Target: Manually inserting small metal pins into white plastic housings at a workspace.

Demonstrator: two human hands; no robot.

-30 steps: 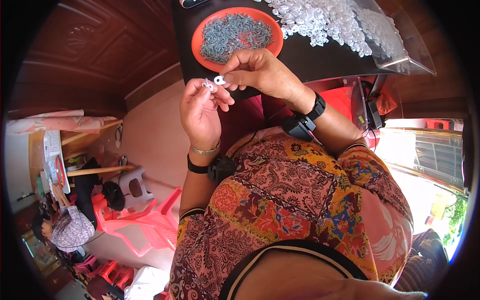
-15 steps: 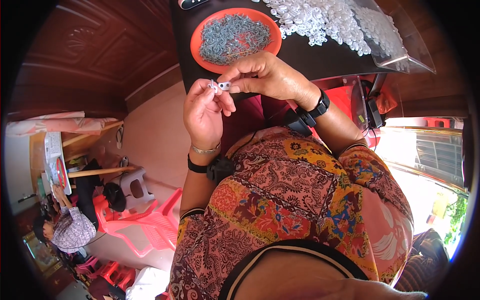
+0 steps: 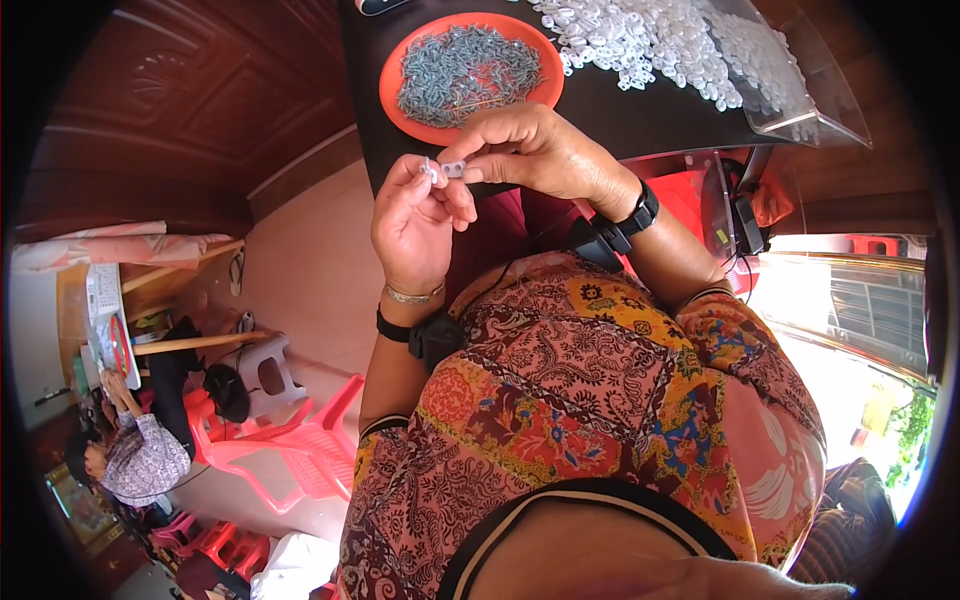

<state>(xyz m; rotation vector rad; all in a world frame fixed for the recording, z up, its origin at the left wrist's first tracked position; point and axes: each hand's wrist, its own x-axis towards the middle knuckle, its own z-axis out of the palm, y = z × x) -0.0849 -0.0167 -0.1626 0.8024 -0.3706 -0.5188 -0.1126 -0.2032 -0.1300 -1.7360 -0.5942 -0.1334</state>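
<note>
My left hand (image 3: 412, 232) is raised palm-up near the table edge, thumb and fingers pinching a small white plastic piece with a screw (image 3: 430, 171) standing in it. Close against it, my right hand (image 3: 535, 155) pinches a small white two-hole plastic clip (image 3: 453, 169) between thumb and forefinger. The two pieces nearly meet; whether they touch I cannot tell. Just beyond my hands is an orange-red plate (image 3: 390, 95) heaped with grey screws (image 3: 465, 70).
A pile of white plastic pieces (image 3: 640, 40) covers the back right of the black table (image 3: 650, 120), beside a clear plastic tray (image 3: 835, 110). Pink plastic chairs (image 3: 300, 455) stand to the left. Farther left, another person (image 3: 150, 460) sits at a table.
My left hand has shifted slightly to the right. The two-hole clip in my right hand has turned a little, and its holes look lighter.
</note>
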